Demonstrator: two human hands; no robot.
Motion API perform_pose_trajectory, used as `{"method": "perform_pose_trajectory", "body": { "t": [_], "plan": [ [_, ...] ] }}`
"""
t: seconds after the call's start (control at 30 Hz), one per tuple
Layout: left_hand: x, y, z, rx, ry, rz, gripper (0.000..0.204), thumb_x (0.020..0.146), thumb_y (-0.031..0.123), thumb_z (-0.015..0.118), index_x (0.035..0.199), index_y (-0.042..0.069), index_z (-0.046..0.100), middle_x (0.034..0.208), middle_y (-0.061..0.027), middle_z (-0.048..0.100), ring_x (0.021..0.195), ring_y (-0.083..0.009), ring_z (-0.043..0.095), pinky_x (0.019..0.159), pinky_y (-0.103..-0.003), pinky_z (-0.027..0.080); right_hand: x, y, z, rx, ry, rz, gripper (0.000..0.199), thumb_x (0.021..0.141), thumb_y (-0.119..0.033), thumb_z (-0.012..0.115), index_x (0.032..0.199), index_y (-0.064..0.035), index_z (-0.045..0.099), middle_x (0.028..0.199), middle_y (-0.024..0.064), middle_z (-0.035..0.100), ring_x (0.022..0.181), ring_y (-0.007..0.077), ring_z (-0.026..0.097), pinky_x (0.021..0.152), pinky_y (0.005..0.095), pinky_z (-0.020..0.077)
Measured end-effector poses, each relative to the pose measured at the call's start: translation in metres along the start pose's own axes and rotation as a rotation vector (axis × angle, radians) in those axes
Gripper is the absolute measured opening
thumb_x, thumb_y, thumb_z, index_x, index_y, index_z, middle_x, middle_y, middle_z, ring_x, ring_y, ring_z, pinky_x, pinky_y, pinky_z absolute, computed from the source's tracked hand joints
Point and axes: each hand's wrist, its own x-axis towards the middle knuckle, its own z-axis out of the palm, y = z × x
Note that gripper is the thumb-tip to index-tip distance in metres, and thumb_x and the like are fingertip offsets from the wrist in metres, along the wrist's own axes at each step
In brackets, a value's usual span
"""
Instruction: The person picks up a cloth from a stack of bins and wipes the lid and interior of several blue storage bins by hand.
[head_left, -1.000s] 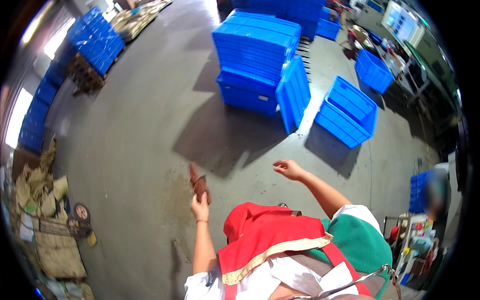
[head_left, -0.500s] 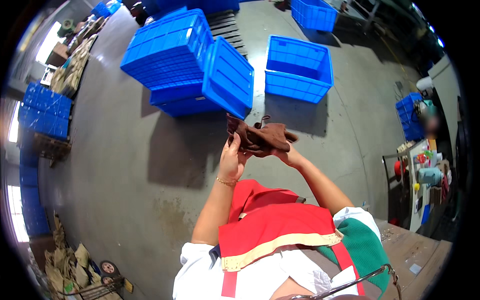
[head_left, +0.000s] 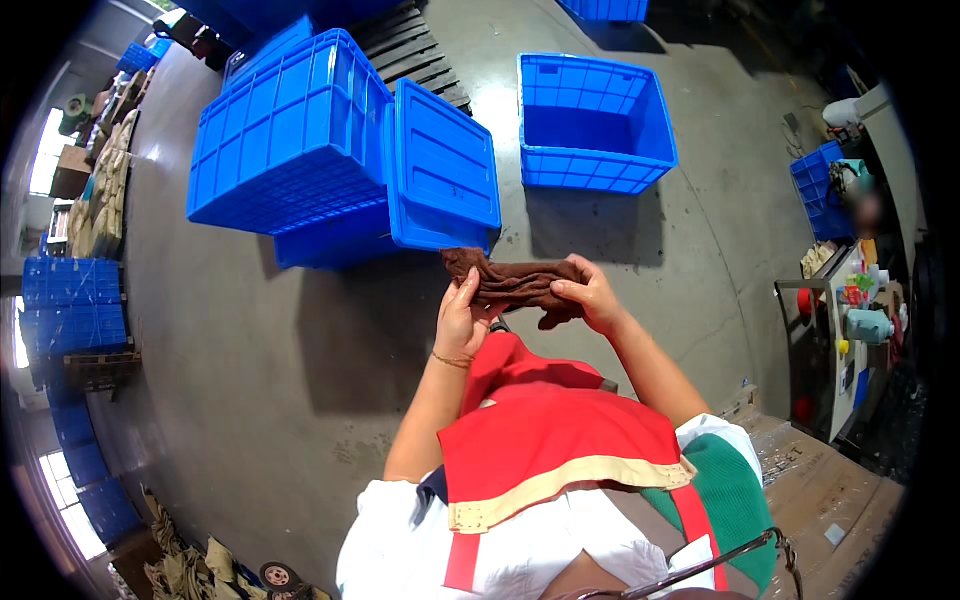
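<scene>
A dark brown, crumpled piece of cloth (head_left: 522,284) is stretched sideways between my two hands in front of me. My left hand (head_left: 461,322) grips its left end, with the thumb on top and a short tuft standing up beyond it. At its right end my right hand (head_left: 594,298) pinches it between thumb and fingers, and a loose flap hangs below. Most fingertips are hidden behind the cloth. Below my hands lies the red apron (head_left: 560,440) with a tan edge that I am wearing.
Ahead on the left, a blue crate (head_left: 290,130) sits tilted, with a blue lid (head_left: 447,165) leaning beside it. An open blue crate (head_left: 600,168) stands on the floor ahead. A cluttered table (head_left: 838,345) is at the right, and a cardboard-like surface (head_left: 820,490) at the lower right.
The bunched cloth has been drawn out into a longer sideways strip. My right hand has shifted up and right, its thumb now on top. The view has turned somewhat, moving the crates within it.
</scene>
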Motion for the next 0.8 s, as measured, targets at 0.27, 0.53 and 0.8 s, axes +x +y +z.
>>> {"method": "perform_pose_trajectory", "body": {
  "t": [0.27, 0.53, 0.8],
  "plan": [
    [0.09, 0.073, 0.004, 1.062, -0.351, 0.212, 0.046, 0.091, 0.027, 0.054, 0.128, 0.002, 0.044, 0.127, -0.0135, 0.048, 0.117, -0.0212, 0.044, 0.097, -0.032, 0.036, 0.108, -0.069, 0.015, -0.112, -0.16, 0.061, 0.031, 0.07, -0.018, 0.068, 0.094, -0.0028, 0.056, 0.088, 0.0033, 0.058, 0.078, 0.0097, 0.054, 0.07, 0.0253, 0.0454],
    [0.185, 0.041, 0.023, 0.496, 0.193, 0.152, 0.029, 0.096, 0.023, 0.047, 0.107, -0.003, 0.052, 0.107, -0.0068, 0.056, 0.097, -0.0106, 0.051, 0.084, -0.023, 0.041, 0.221, 0.0, 0.018, -0.038, 0.381, -0.28, 0.041, 0.086, -0.021, 0.063, 0.118, -0.0035, 0.045, 0.104, 0.0054, 0.056, 0.094, 0.0132, 0.053, 0.083, 0.0263, 0.0431],
    [0.288, 0.023, -0.122, 0.849, 0.556, -0.025, 0.042, 0.087, 0.028, 0.06, 0.12, 0.002, 0.054, 0.107, -0.0075, 0.06, 0.095, -0.0149, 0.055, 0.077, -0.027, 0.045, 0.305, 0.018, -0.046, 0.363, 0.428, 0.319, 0.045, 0.084, -0.019, 0.063, 0.123, -0.0046, 0.045, 0.114, 0.0052, 0.055, 0.1, 0.0164, 0.054, 0.086, 0.0301, 0.0444]
  ]
}}
